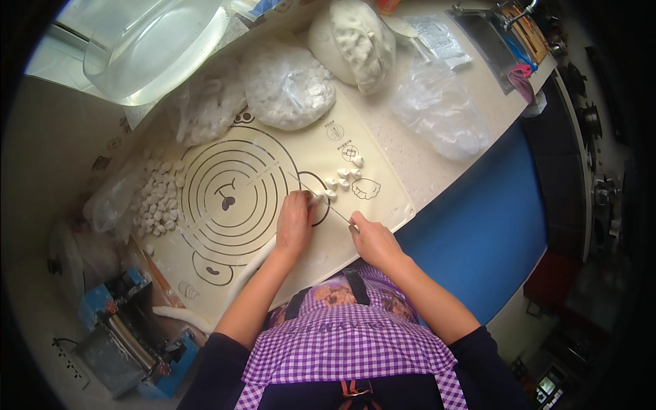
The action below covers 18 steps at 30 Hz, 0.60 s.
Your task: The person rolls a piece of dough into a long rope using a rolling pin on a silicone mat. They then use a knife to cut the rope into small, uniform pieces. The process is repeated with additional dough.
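Observation:
With my right hand (375, 239) I grip the handle of a knife (335, 210), its thin blade pointing up and left across the printed mat. My left hand (295, 220) holds the end of a long white dough rope (256, 262), fingertips close beside the blade. The rope runs back under my left forearm to the mat's lower left edge. Several small cut dough pieces (343, 183) lie just right of the blade on the cream pastry mat (328, 259). A larger heap of dough pieces (158, 202) sits at the mat's left side.
Bagged white dough pieces (290, 87) and a large dough lump (353, 43) stand along the back. A crumpled plastic bag (443, 110) lies right of the mat. At lower left are a blue roller machine (130, 338) and a wooden rolling pin (160, 274). A sink (482, 43) is far right.

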Motion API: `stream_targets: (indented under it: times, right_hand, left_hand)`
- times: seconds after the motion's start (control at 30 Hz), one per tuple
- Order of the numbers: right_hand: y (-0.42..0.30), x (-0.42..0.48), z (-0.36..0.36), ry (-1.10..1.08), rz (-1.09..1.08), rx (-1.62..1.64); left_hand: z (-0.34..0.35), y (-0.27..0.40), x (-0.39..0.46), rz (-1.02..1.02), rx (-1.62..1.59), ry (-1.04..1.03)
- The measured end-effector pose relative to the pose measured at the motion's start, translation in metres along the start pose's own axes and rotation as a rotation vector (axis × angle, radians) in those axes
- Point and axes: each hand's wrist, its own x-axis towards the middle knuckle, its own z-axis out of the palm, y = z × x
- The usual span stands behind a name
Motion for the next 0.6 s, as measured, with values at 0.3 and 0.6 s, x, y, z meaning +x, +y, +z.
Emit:
stream_targets:
  times: [0.3,0.6]
  right_hand:
    - [0.009,0.024,0.029,0.068,-0.027,-0.058]
    - [0.003,-0.003,0.019,-0.015,-0.013,-0.048]
  left_hand:
    - [0.002,-0.001,-0.012,-0.009,-0.019,0.087]
    - [0.007,0.002,-0.025,0.041,0.046,0.044]
